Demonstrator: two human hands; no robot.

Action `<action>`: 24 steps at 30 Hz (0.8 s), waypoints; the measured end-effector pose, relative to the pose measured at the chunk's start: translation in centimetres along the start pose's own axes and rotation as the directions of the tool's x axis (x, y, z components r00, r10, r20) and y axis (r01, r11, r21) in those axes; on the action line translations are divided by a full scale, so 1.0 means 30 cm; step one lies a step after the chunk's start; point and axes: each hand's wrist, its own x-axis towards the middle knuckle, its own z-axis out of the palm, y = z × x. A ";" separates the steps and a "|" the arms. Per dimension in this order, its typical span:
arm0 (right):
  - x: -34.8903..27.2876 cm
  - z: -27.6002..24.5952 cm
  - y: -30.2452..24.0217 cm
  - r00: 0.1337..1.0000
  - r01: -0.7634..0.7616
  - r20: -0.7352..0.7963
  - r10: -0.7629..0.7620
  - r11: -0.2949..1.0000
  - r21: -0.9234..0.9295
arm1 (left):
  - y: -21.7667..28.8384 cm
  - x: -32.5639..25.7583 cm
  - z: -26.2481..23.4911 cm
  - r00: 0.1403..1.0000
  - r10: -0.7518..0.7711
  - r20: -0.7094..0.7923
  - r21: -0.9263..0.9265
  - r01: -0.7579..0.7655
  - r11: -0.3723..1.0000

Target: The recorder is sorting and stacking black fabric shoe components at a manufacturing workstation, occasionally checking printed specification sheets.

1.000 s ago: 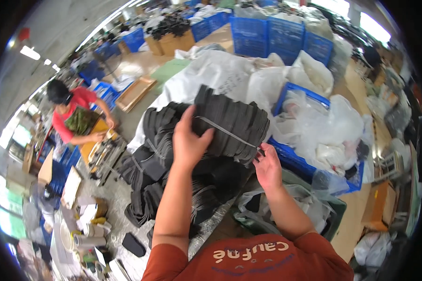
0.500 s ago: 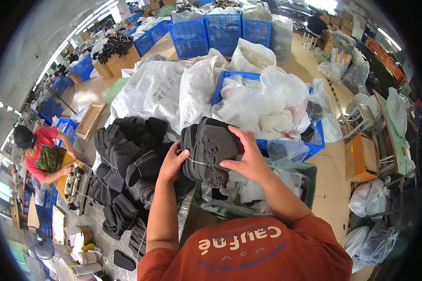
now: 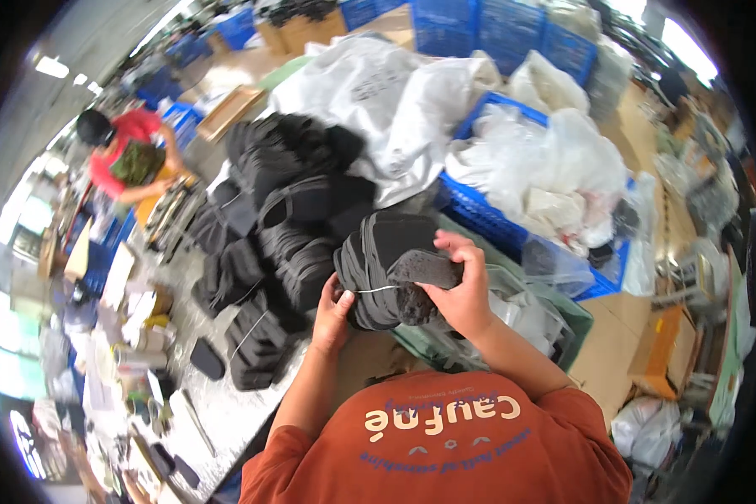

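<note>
The left hand (image 3: 333,317) and right hand (image 3: 464,287) curl fingers around opposite sides of a bundle of flat, rounded black pads (image 3: 399,231); probably this steadies layers tied by thin white string (image 3: 374,291).

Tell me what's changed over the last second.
The tied black bundle has moved from above the black pile to its right, nearer the body. The right hand has gone from fingertips at the bundle's end to a fuller grip; the left hand is still on it. The pile, blue crate and co-worker are where they were.
</note>
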 end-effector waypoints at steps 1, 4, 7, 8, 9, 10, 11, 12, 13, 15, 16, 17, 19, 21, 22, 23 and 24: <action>-0.013 0.046 0.004 0.998 0.029 -0.066 -0.015 0.979 0.203 | -0.001 -0.055 -0.027 0.999 -0.007 -0.051 -0.038 0.005 0.999; -0.010 0.183 -0.078 0.994 0.094 0.001 -0.107 0.881 0.464 | 0.048 -0.182 -0.060 0.986 0.076 -0.149 -0.076 -0.089 0.993; 0.034 0.249 -0.162 0.967 -0.023 0.211 -0.146 0.769 0.638 | 0.111 -0.272 -0.096 0.971 0.107 -0.212 -0.088 -0.128 0.988; 0.055 0.271 -0.182 0.931 0.081 0.217 -0.293 0.747 0.660 | 0.139 -0.295 -0.096 0.976 0.106 -0.191 -0.135 -0.133 0.982; 0.073 0.295 -0.210 0.874 0.184 0.216 -0.434 0.709 0.681 | 0.161 -0.310 -0.111 0.981 0.106 -0.165 -0.182 -0.136 0.974; 0.090 0.316 -0.249 0.858 0.197 0.226 -0.461 0.702 0.685 | 0.158 -0.307 -0.160 0.976 0.114 -0.185 -0.146 -0.142 0.979; 0.097 0.347 -0.283 0.853 0.198 0.228 -0.469 0.696 0.690 | 0.178 -0.315 -0.197 0.974 0.123 -0.191 -0.146 -0.152 0.978; 0.101 0.384 -0.315 0.835 0.236 0.225 -0.503 0.696 0.679 | 0.200 -0.323 -0.237 0.968 0.146 -0.204 -0.187 -0.185 0.965; 0.102 0.428 -0.341 0.815 0.274 0.223 -0.535 0.694 0.666 | 0.224 -0.331 -0.281 0.962 0.168 -0.216 -0.228 -0.217 0.949; 0.101 0.528 -0.386 0.773 0.309 0.242 -0.586 0.682 0.663 | 0.288 -0.323 -0.373 0.965 0.106 -0.240 -0.170 -0.150 0.974; 0.084 0.593 -0.390 0.777 0.291 0.265 -0.570 0.700 0.652 | 0.311 -0.322 -0.439 0.954 0.064 -0.294 -0.146 -0.111 0.983; 0.063 0.664 -0.352 0.788 0.282 0.285 -0.545 0.732 0.620 | 0.321 -0.290 -0.506 0.946 0.013 -0.325 -0.127 -0.057 0.990; 0.011 0.791 -0.258 0.862 0.164 0.353 -0.364 0.859 0.485 | 0.396 -0.267 -0.511 0.912 0.078 -0.404 -0.086 -0.123 0.989; -0.014 0.856 -0.227 0.907 0.160 0.286 -0.309 0.881 0.445 | 0.425 -0.272 -0.602 0.836 -0.062 -0.546 0.012 0.081 0.997; -0.025 0.892 -0.270 0.906 0.141 0.299 -0.301 0.879 0.456 | 0.339 -0.299 -0.783 0.849 0.272 -0.453 0.420 -0.066 0.905; -0.021 0.925 -0.291 0.885 0.163 0.285 -0.369 0.818 0.551 | 0.345 -0.281 -0.876 0.857 0.269 -0.439 0.328 -0.125 0.936; -0.013 0.930 -0.295 0.871 0.167 0.326 -0.368 0.845 0.509 | 0.430 -0.255 -0.823 0.817 0.109 -0.566 0.144 -0.032 0.989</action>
